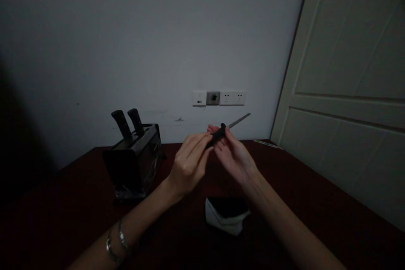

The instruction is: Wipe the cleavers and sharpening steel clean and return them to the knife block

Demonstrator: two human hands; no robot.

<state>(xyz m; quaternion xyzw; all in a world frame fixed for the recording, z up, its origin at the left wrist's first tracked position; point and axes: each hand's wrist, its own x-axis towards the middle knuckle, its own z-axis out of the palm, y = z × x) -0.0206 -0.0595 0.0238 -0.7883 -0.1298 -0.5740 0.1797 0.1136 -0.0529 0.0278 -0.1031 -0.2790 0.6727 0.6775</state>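
The left hand (189, 159) covers part of the black handle (217, 135). The block (136, 164) hides what lies below its two grips (122, 124). The view cuts off the door (354, 50) and both forearms (147, 213).

A dark red table (291, 177) with a smooth, dim top carries the things, its far edge running along the wall. A black knife block (136, 164) stands upright on the left part, and a crumpled white and dark cloth (226, 221) lies nearer, around the middle. Back at the far right corner lies a thin, pale strip (267, 144) with greenish marks, well apart from both.
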